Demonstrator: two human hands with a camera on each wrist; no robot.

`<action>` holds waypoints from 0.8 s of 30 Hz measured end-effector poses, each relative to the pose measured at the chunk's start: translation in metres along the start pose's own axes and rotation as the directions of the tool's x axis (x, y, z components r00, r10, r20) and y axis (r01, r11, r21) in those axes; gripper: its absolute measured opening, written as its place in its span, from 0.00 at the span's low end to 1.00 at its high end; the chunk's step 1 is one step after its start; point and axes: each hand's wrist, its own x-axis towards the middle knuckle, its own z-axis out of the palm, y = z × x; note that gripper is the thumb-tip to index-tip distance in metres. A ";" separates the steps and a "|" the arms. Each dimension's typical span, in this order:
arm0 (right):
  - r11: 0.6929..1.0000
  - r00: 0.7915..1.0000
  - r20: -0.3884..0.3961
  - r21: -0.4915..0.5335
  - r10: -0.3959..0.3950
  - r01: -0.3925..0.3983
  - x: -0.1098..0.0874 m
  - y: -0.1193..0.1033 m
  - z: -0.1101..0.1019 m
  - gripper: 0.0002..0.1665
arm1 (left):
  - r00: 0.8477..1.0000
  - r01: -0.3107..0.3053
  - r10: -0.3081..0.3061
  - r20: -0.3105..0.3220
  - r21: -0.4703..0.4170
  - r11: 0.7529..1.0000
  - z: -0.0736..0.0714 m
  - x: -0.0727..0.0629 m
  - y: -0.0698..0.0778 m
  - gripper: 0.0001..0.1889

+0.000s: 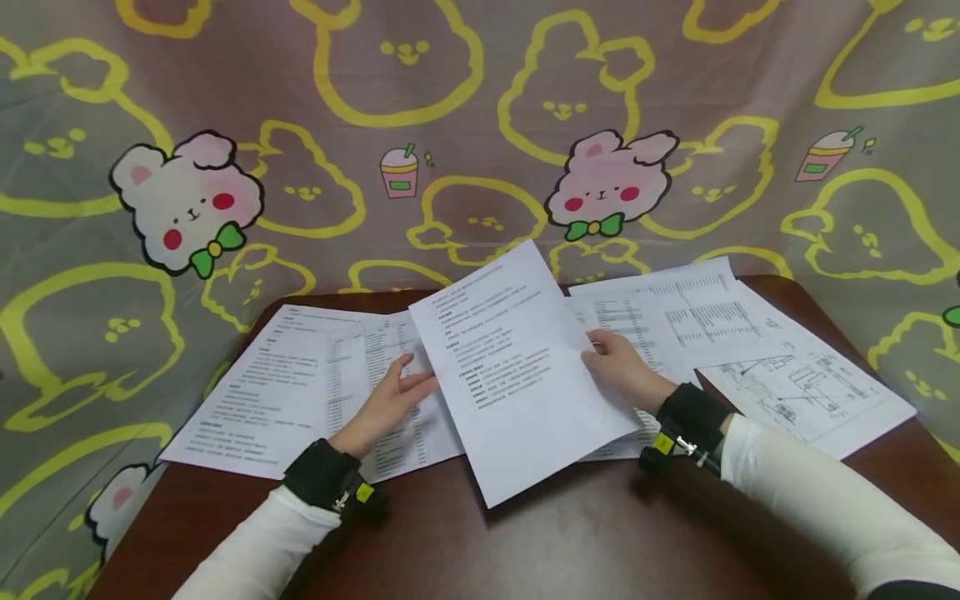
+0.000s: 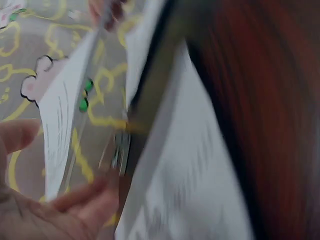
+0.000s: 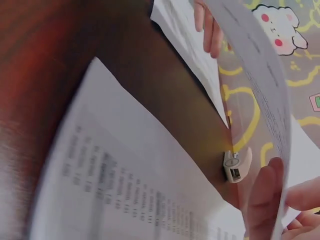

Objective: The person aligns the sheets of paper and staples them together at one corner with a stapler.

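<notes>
My right hand (image 1: 628, 373) pinches a printed sheet of paper (image 1: 517, 433) by its right edge, holding it tilted above the table. In the right wrist view its fingers (image 3: 262, 200) lie on the printed face and the thumb side is behind. By the sheet's left edge is my left hand (image 1: 384, 408), thumb and fingers spread apart. The left wrist view shows the held sheet (image 2: 62, 115) standing between that thumb and the fingers, with a gap to them. Under the left hand lie printed pages (image 1: 262, 383) with text and a table list.
More pages lie at the right, one with a line drawing (image 1: 795, 392) and one with tables (image 1: 697, 308). A small pale stapler-like object (image 3: 236, 165) sits at the back, hidden from the head view. The brown table (image 1: 585, 533) ends at a patterned curtain (image 1: 465, 100).
</notes>
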 end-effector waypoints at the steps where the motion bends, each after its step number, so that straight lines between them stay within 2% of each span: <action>1: 1.000 1.000 -0.005 0.016 0.008 -0.008 -0.002 0.002 -0.001 0.26 | 1.000 0.001 0.001 0.028 -0.080 0.997 0.004 0.001 0.001 0.39; 4: 0.998 0.999 -0.019 0.050 0.031 -0.030 -0.008 0.005 -0.003 0.27 | 0.996 0.001 0.025 0.091 -0.270 0.963 0.016 0.002 0.005 0.31; 7: 0.998 0.998 -0.043 0.053 0.045 -0.043 -0.013 0.008 -0.003 0.27 | 0.995 -0.012 0.044 0.095 -0.320 0.947 0.025 0.002 0.009 0.27; 11: 0.997 0.997 -0.055 0.057 0.062 -0.059 -0.019 0.011 -0.003 0.28 | 0.996 -0.006 0.035 0.084 -0.326 0.945 0.031 0.003 0.013 0.26; 17: 0.999 0.999 -0.038 0.025 0.026 -0.025 -0.025 0.019 -0.008 0.24 | 0.997 0.011 0.015 0.077 -0.329 0.944 0.035 0.011 0.016 0.25; 21: 0.998 1.000 0.018 -0.053 0.021 -0.020 -0.031 0.026 -0.014 0.20 | 0.998 0.038 -0.022 0.060 -0.283 0.958 0.037 0.015 0.016 0.25; 24: 0.996 0.996 0.089 -0.084 0.006 0.002 -0.035 0.032 -0.019 0.18 | 0.996 0.041 -0.022 0.082 -0.237 0.971 0.037 0.017 0.015 0.24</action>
